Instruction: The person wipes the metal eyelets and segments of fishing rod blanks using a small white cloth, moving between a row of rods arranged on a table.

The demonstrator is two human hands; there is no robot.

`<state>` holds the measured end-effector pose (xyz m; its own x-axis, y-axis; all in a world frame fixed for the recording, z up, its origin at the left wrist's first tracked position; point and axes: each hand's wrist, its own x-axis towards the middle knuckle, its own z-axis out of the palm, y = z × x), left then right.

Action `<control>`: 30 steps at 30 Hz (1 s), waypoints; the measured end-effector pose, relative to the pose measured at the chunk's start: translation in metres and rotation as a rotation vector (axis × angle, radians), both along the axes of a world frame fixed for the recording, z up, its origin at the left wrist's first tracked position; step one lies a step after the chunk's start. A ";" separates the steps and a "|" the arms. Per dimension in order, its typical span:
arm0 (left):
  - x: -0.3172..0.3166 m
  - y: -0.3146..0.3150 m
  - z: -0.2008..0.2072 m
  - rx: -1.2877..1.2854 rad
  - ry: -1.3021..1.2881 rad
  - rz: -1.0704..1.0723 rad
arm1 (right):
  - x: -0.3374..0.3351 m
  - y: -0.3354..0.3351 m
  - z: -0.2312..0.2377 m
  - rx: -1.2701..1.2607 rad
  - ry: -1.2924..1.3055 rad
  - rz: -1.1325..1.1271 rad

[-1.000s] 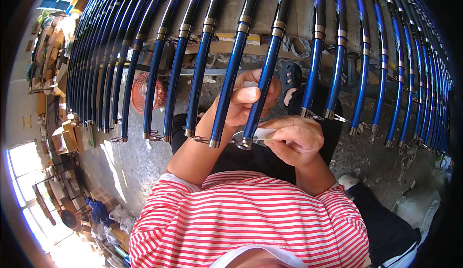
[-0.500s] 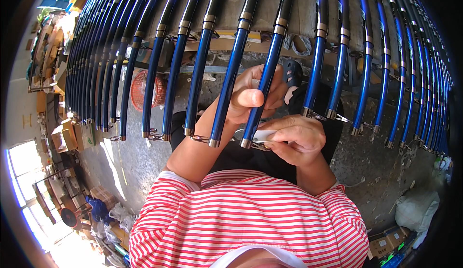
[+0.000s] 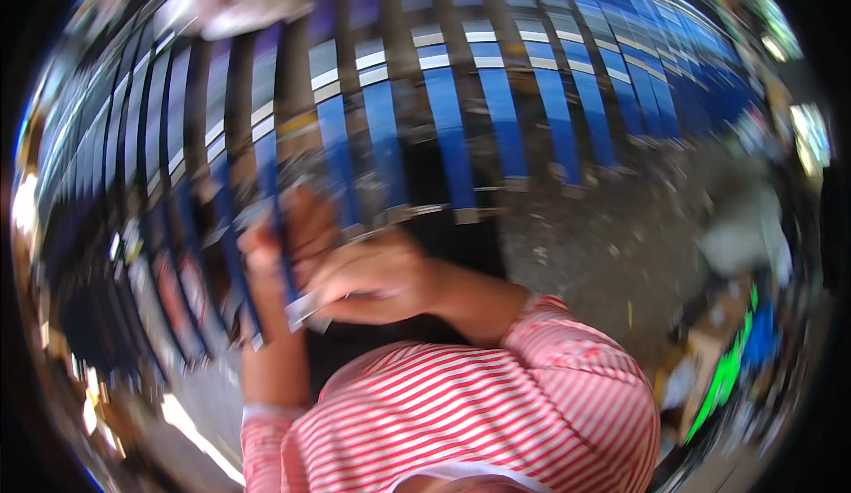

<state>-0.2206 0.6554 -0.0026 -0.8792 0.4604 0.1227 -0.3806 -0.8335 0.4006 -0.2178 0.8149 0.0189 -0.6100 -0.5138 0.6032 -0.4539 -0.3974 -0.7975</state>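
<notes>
A row of glossy blue fishing rods point(image 3: 445, 112) with silver bands hangs in front of me, with metal-tipped lower ends. My left hand point(image 3: 306, 231) is behind and beside one rod point(image 3: 277, 214), its fingers smeared by motion; whether it grips that rod I cannot tell. Close by on the right, my right hand point(image 3: 377, 276) is closed, with thumb and fingers pinching a small flat white piece point(image 3: 303, 311) at the rod's lower end. The far side of the left hand is hidden.
A pale blurred bundle point(image 3: 235, 5) lies on top of the rods at the far left. On the floor point(image 3: 603, 254) at right are a whitish sack point(image 3: 745, 236), a cardboard box point(image 3: 709, 338) and a bright green strip point(image 3: 727, 373). The red-and-white striped shirt point(image 3: 461, 395) is mine.
The view has swung and blurred, so rods and both hands now appear farther left. The right hand still pinches the white piece beside a rod end. The left hand remains near it.
</notes>
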 end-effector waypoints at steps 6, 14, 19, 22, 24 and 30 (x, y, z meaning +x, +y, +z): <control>0.033 0.008 -0.008 -0.383 -0.334 0.352 | 0.019 0.009 0.003 -0.242 -0.156 -0.163; 0.120 -0.021 -0.048 -0.742 -0.442 0.275 | 0.077 -0.043 -0.062 0.309 -0.129 -0.415; 0.154 -0.041 -0.055 -1.060 -0.386 0.515 | 0.085 -0.075 -0.062 0.522 0.107 -0.297; 0.170 -0.044 -0.061 -0.817 -0.350 0.560 | 0.092 -0.085 -0.069 0.521 0.249 -0.250; 0.180 -0.048 -0.071 -0.703 -0.375 0.556 | 0.098 -0.089 -0.072 0.585 0.267 -0.170; 0.194 -0.087 -0.083 -0.518 -0.578 0.632 | 0.101 -0.120 -0.076 0.650 0.370 0.007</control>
<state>-0.0271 0.5685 -0.0861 -0.8422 -0.2364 -0.4845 -0.1791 -0.7250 0.6651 -0.1172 0.6947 -0.0573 -0.4214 -0.8400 0.3417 -0.7375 0.0982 -0.6682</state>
